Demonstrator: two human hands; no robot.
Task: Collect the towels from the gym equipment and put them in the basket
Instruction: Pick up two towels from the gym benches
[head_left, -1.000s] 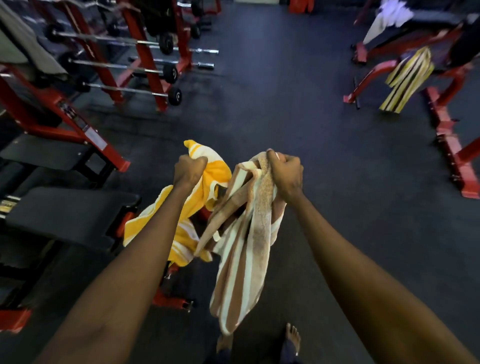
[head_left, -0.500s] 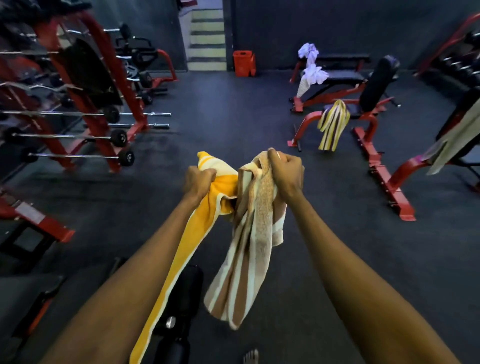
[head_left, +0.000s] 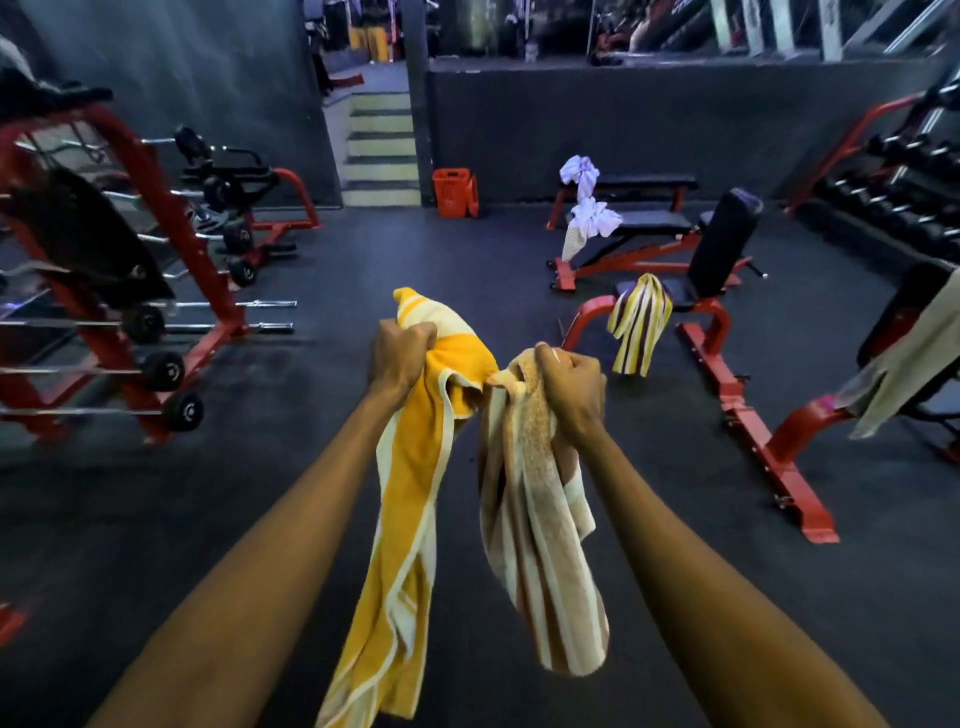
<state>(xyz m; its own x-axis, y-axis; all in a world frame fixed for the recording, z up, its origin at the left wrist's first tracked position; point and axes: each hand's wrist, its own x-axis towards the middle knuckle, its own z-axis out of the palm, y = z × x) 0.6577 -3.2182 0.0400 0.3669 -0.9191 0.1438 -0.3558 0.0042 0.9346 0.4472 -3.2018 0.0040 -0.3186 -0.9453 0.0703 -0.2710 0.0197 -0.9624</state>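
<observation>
In the head view the gaze has lifted from the floor to the room, so the orange basket (head_left: 455, 191) by the steps now shows far ahead, while the left hand (head_left: 397, 354) stays fisted on the yellow towel (head_left: 410, 499) and the right hand (head_left: 570, 391) on the brown striped towel (head_left: 540, 525), with more towels (head_left: 638, 322) left on benches.

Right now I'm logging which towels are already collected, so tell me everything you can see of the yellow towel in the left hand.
The yellow towel is deep yellow terry-looking cloth with cream stripes and cream edging. The left hand grips it in a closed fist near one end, a short bunched tip poking above the fist. The rest hangs loose and folded lengthwise beside the left forearm, clear of the floor, running out of view at the bottom. Near the top it brushes the brown striped towel held in the right hand.
</observation>
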